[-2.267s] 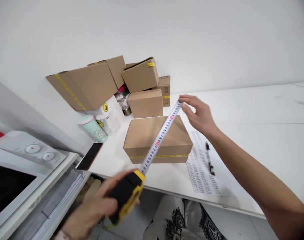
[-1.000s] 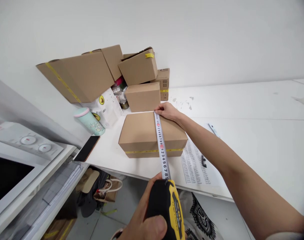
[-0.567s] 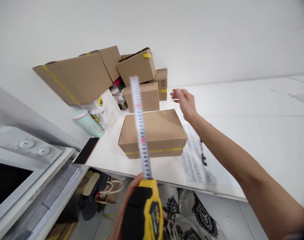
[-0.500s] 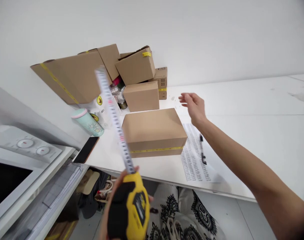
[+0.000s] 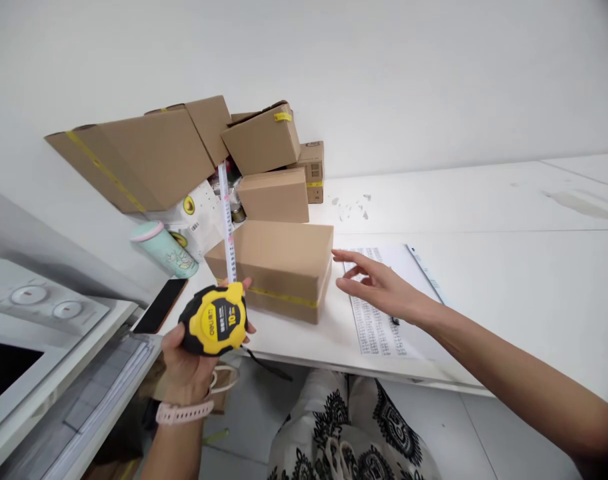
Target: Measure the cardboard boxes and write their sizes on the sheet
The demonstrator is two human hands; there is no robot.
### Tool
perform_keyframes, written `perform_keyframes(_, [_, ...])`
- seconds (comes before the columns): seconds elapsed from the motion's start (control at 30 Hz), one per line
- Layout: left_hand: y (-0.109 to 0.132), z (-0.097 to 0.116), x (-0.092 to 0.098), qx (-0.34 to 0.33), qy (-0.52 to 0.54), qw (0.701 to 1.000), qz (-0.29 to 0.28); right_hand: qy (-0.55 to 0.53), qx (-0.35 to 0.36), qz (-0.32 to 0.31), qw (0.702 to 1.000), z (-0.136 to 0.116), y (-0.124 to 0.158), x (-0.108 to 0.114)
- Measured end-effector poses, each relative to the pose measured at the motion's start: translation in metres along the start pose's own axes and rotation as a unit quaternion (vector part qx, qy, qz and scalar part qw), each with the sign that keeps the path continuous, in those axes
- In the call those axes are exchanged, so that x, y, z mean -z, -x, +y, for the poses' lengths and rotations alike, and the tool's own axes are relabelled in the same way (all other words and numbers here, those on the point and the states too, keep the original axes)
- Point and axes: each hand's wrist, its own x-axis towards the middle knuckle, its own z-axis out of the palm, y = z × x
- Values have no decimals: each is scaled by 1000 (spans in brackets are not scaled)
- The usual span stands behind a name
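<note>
My left hand point(image 5: 194, 360) is wrapped round a yellow and black tape measure point(image 5: 217, 320). Its white blade point(image 5: 226, 217) is pulled out and points away from me, passing over the left part of a brown cardboard box point(image 5: 284, 250) on the table. A yellow tape strip runs along the box's near side. My right hand point(image 5: 371, 280) holds nothing; its fingers are apart and reach toward the box's right end, and I cannot tell whether they touch it. Under that hand lies a printed sheet point(image 5: 371, 333), with a pen point(image 5: 395, 321) mostly hidden by the wrist.
Several more cardboard boxes point(image 5: 149, 153) stand against the wall at the back left. Nearby are a mint green tumbler point(image 5: 165, 250), a dark phone point(image 5: 160, 307) and a white appliance with dials point(image 5: 34, 300). A long pale blue-edged strip point(image 5: 427, 273) lies by the sheet.
My left hand has brought the tape measure up and left, nearer the box. My right hand has come down toward the box's right end. The box has turned and shifted left.
</note>
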Motion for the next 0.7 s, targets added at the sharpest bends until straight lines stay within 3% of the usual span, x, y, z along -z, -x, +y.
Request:
perform_keyframes(0.1, [-9, 12, -12, -52, -19, 998, -16, 55, 38, 42, 997, -11, -13, -7])
perform_keyframes(0.17, [-9, 15, -6, -94, -28, 995, -7, 62, 46, 58, 995, -6, -15, -12])
perform_keyframes(0.23, [-7, 16, 13, -120, -43, 992, 9, 64, 44, 67, 995, 5, -10, -17])
perform_keyframes(0.33, [-11, 16, 54, -114, -84, 990, 27, 67, 18, 54, 996, 26, 6, -26])
perform_keyframes(0.5, [-51, 11, 115, -71, -121, 990, -11, 51, -76, 2, 996, 54, 26, -48])
perform_keyframes(0.6, [-83, 4, 128, -48, -110, 992, -28, 25, -96, -10, 995, 64, 30, -61])
perform_keyframes(0.7, [-109, -3, 128, -37, -88, 995, -36, 10, -85, -5, 996, 67, 29, -72])
